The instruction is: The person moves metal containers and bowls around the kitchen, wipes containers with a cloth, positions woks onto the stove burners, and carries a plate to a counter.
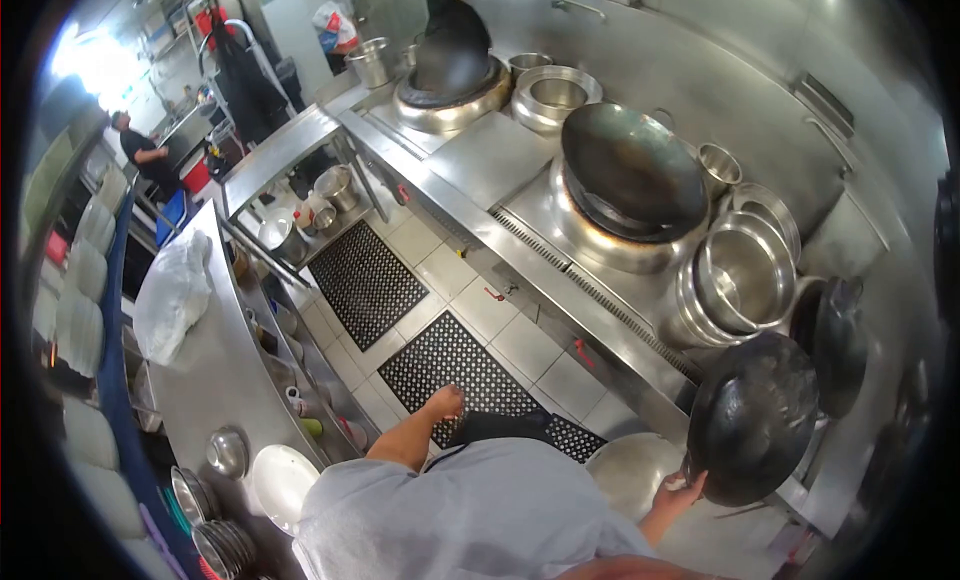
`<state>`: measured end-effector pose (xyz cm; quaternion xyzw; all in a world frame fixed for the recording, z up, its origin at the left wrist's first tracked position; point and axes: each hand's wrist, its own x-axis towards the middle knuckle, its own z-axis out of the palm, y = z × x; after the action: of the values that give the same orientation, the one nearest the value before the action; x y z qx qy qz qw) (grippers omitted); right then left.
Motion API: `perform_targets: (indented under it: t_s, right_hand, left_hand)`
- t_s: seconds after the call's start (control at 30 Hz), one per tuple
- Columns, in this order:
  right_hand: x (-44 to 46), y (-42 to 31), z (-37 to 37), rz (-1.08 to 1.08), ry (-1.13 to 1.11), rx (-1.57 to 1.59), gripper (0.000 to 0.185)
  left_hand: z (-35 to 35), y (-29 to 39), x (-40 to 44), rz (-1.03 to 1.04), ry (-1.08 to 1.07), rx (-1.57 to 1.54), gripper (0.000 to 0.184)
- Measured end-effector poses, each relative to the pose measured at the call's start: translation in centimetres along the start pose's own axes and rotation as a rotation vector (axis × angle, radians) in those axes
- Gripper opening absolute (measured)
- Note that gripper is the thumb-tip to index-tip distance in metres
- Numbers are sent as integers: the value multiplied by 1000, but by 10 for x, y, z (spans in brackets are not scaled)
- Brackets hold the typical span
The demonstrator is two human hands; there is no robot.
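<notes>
Black round wok (752, 420), tilted steeply, in right hand (680, 493).

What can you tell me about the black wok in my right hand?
The black wok is round and looks like metal, with a dark, worn surface and dull shiny patches. It is tilted steeply, its broad face toward the camera. Your right hand grips it at the lower left edge. It sits in front of the metal bowls; whether it touches them is unclear. The grip hides any handle there.

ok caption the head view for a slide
A right hand holds a blackened wok beside steel pots at a wok range.
</notes>
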<state>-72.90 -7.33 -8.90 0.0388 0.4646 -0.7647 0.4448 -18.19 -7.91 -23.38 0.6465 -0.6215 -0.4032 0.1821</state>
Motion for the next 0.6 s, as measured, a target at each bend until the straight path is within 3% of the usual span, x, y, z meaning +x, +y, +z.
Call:
perform_targets:
  t_s: [0.03, 0.07, 0.13, 0.2, 0.37, 0.47, 0.53, 0.6]
  right_hand:
    - [0, -1, 0, -6, 13, 15, 26]
    - [-1, -1, 1, -2, 54, 5, 26]
    - [-7, 0, 6, 11, 103, 1, 26]
    - [-14, -3, 10, 29, 6, 2, 28]
    - [-16, -3, 16, 45, 3, 3, 31]
    - [-14, 0, 14, 28, 9, -17, 34]
    - [-11, 1, 10, 45, 22, -8, 35]
    - [-11, 1, 12, 57, 57, -7, 36]
  left_hand:
    - [0, 25, 4, -595, 74, -525, 24]
    - [-1, 22, 7, -570, -11, -446, 24]
    - [-4, 33, 6, -580, 16, -357, 24]
    - [-3, 28, 9, -590, 26, -228, 25]
    - [10, 1, -5, -645, 10, -367, 25]
    - [14, -22, -15, -327, -151, -37, 25]
    - [12, -1, -26, -616, -157, -251, 24]
    - [21, -27, -30, -515, -205, -115, 23]
